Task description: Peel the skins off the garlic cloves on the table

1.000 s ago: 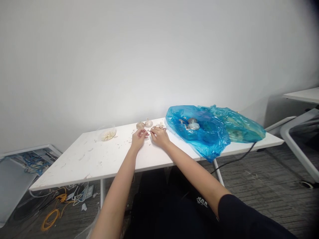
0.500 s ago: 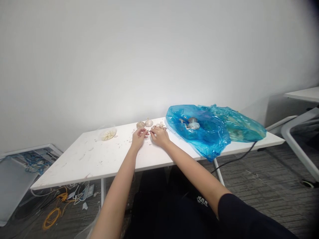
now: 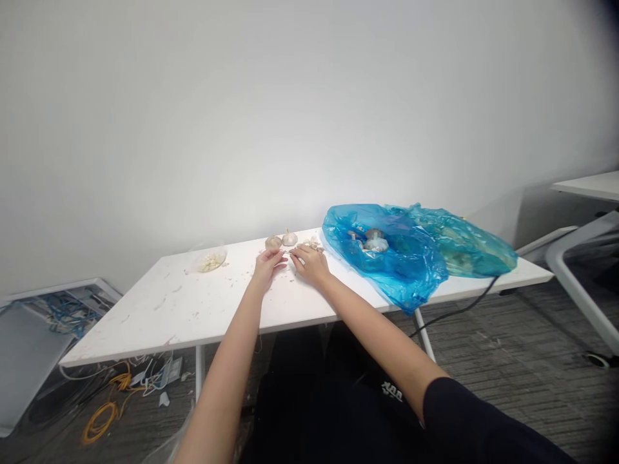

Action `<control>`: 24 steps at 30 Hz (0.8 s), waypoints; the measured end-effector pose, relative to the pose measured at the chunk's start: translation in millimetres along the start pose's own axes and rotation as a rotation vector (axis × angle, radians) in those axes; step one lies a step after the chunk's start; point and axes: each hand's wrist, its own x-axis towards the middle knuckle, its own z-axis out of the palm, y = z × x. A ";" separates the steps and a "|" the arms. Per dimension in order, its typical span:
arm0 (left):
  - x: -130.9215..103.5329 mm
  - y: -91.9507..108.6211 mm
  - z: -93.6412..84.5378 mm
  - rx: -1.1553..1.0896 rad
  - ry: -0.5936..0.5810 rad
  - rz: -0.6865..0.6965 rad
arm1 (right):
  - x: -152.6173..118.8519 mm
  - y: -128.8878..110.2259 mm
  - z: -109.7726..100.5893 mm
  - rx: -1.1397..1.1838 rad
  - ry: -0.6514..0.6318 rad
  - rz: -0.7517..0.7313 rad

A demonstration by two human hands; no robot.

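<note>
My left hand [image 3: 269, 265] and my right hand [image 3: 309, 263] meet over the middle of the white table [image 3: 193, 316], fingertips pinched close together. Between them is something small and thin, too small to name. Just behind my hands sit two garlic bulbs, one [image 3: 273, 242] beside the other [image 3: 289, 238]. Loose garlic pieces and skins [image 3: 314, 243] lie behind my right hand. To the left, a clear bowl [image 3: 224, 255] holds peeled cloves [image 3: 211, 261].
An open blue plastic bag [image 3: 401, 267] with garlic bulbs [image 3: 376, 241] inside lies on the right, beside a greenish bag [image 3: 464, 248]. Bits of skin are scattered over the table. Orange cables [image 3: 100, 422] lie on the floor at left. Another table [image 3: 592, 185] stands at far right.
My left hand has shifted slightly left, and its fingers have turned a little. My right hand has barely moved.
</note>
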 end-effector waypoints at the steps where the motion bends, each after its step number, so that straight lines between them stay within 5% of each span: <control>1: -0.1 0.0 -0.3 -0.020 -0.009 -0.014 | 0.0 0.1 0.0 -0.001 0.000 -0.013; 24: 4.6 -3.1 -8.0 -0.096 -0.071 -0.105 | 0.1 3.9 3.6 0.014 0.067 -0.045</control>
